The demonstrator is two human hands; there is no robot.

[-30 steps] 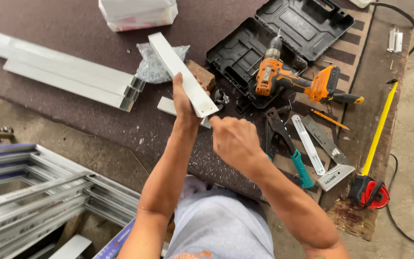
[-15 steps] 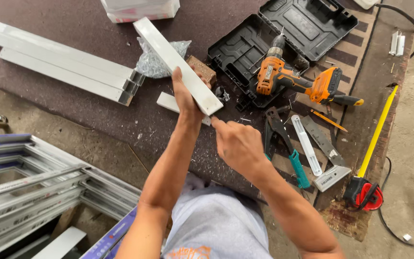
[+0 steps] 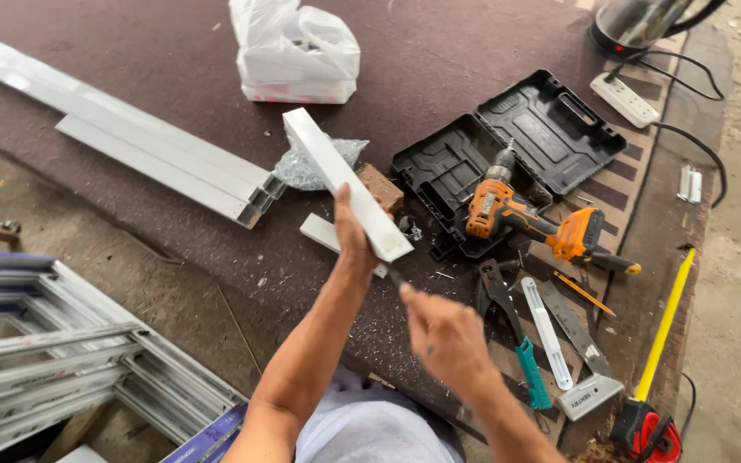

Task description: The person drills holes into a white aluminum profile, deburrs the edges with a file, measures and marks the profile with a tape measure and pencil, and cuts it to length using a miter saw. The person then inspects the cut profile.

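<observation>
Gripping white bar (image 3: pixel 345 184), left hand (image 3: pixel 353 244); right hand (image 3: pixel 443 330) fisted around thin tool.

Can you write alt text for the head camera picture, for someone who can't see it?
A person's left hand holds a short white bar above a dark mat, the right hand close below it; an orange drill lies nearby.

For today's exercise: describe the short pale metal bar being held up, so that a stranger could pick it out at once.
Start at the open black tool case on the dark mat; just left of it the left hand grips a short pale metal bar. Unlike the long rails lying flat further left, it is raised off the mat and angled.
</observation>
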